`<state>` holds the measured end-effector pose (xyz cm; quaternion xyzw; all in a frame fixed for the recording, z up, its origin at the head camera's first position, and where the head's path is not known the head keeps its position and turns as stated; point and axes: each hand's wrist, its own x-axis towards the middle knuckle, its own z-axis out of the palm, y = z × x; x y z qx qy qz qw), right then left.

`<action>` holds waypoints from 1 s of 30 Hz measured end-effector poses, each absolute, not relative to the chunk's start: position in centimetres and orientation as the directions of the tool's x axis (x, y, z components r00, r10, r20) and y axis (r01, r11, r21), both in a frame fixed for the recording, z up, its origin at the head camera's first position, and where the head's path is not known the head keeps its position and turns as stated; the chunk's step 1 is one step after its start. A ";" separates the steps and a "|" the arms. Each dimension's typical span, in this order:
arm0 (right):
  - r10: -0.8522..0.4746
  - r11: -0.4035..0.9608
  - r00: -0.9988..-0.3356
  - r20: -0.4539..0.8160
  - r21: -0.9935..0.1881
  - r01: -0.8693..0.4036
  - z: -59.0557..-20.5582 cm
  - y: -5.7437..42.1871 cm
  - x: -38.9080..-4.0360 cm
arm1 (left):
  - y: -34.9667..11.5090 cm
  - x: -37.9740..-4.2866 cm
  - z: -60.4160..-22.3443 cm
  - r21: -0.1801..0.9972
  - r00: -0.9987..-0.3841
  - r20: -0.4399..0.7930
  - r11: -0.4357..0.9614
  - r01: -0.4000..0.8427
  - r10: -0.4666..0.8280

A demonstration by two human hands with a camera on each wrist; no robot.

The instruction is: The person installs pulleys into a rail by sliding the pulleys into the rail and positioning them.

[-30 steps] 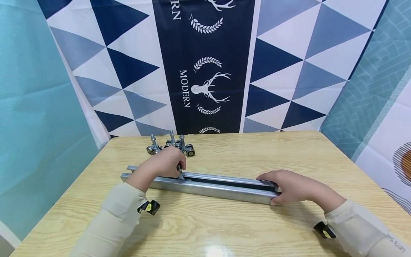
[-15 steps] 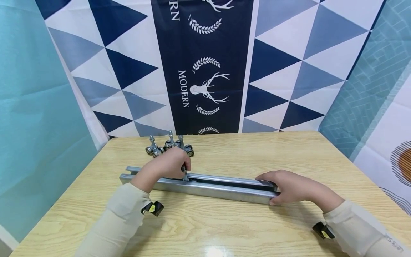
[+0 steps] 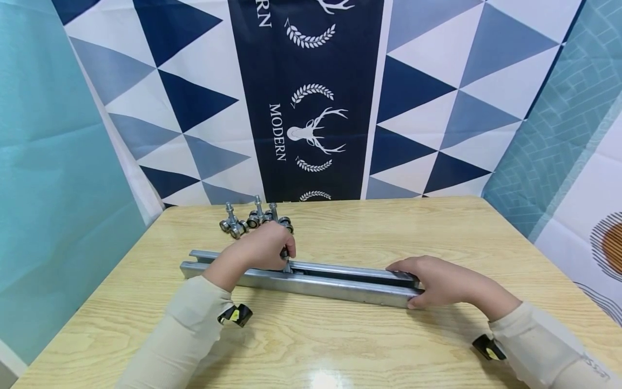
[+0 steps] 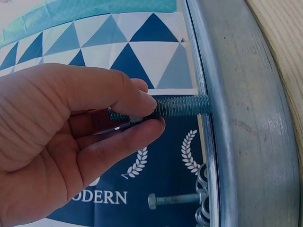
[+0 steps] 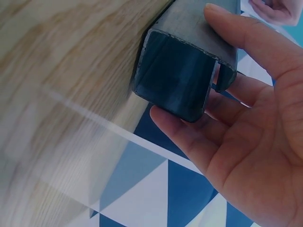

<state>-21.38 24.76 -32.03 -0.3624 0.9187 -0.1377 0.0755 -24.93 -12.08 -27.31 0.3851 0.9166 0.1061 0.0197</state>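
Note:
A galvanized steel channel track [image 3: 330,289] lies across the table with its slot facing up. My left hand [image 3: 259,248] pinches the threaded bolt [image 4: 182,106] of a roller trolley between thumb and fingers. That bolt stands up out of the slot; the trolley's wheels are hidden inside the track. At the track's right end, my right hand [image 3: 439,281] grips both side walls, thumb on the near side and fingers on the far side. In the right wrist view the hollow end of the track [image 5: 175,71] shows between thumb and fingers.
Several roller trolleys [image 3: 235,224] with upright bolts stand on the wooden table [image 3: 340,335] behind the track, partly covered by the left hand. A patterned cloth [image 3: 311,108] hangs along the table's back edge.
My left hand has slid a little to the right along the track, carrying the trolley bolt with it. The right hand keeps its hold on the track's end.

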 end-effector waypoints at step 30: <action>-0.688 0.696 -0.725 -0.031 -0.313 -0.647 -31.9 24.9 -21.3 | -10.1 -25.1 -27.4 0.204 -0.627 0.081 0.603 0.771 0.775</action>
